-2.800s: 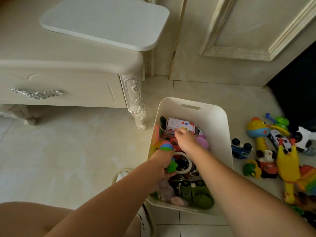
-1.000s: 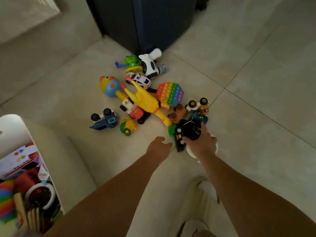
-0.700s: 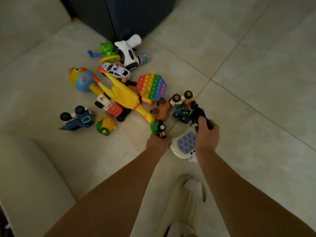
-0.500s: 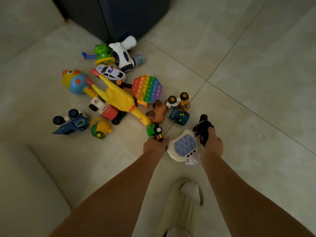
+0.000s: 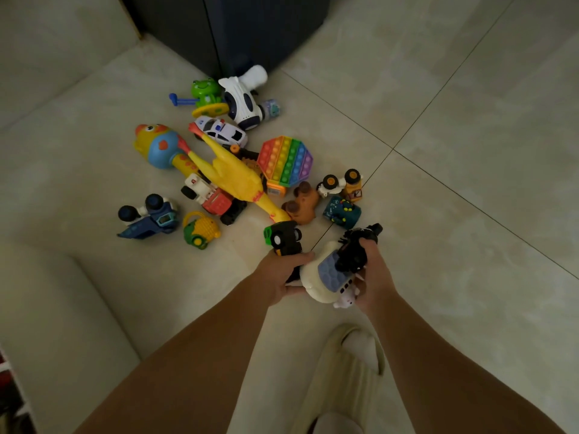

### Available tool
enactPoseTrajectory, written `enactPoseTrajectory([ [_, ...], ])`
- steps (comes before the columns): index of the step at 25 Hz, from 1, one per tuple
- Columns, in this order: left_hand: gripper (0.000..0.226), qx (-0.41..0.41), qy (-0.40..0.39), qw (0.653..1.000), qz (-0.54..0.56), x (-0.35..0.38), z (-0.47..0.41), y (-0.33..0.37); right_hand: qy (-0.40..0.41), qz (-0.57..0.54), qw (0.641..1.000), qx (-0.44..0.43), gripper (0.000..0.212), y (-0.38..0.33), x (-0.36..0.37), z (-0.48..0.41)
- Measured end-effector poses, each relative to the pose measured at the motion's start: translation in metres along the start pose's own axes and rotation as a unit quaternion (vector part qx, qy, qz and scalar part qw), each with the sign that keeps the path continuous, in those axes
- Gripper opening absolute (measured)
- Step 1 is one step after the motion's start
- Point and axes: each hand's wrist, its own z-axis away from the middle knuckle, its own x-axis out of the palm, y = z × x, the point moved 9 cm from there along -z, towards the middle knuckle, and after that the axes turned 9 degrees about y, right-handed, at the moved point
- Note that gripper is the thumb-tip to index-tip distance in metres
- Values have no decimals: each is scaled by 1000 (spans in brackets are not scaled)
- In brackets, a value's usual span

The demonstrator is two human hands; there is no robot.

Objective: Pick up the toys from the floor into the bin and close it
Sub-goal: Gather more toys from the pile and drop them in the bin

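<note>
Nearest the person, a pale slipper is planted on the tiled floor. The white bin stands by the floor's near left edge, with its outer wall showing and a sliver of red contents visible at its rim. Just beyond the slipper the hands are close together with a white pop-bubble game squeezed between them. The left hand has its fingers curled round a black-and-green toy car, and the right hand clutches a black toy lying across the game's blue-grey panel. Past them, other toys lie heaped on the floor: a brown bear figure, a dark teal car and a small yellow-wheeled truck. Off to the left are a corn-shaped car and a blue vehicle. Further on, a yellow rubber chicken lies over a red-and-white truck, between a rainbow pop-it pad and a duck-headed rattle. Farthest are a police car, a cow-patterned toy and a green frog, beside a dark cabinet at the floor's far edge.
</note>
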Motion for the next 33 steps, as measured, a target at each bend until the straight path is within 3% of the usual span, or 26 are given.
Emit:
enactPoseTrajectory([
  [8,38,69,25,997,24,-67,43,17,-93,55,993,-47,42,23,48,36],
  [16,36,169,44,983,49,-139,139,60,-176,91,972,-123,48,37,106,133],
  [21,38,249,85,959,106,-216,216,81,-254,147,937,-191,28,56,157,231],
  [24,36,277,104,945,141,-271,263,76,-311,201,904,-212,35,88,186,285],
  [30,38,271,146,929,208,-379,306,34,-328,300,853,-274,52,165,244,359],
  [33,35,245,181,911,278,-431,299,4,-335,356,828,-276,38,212,280,371],
])
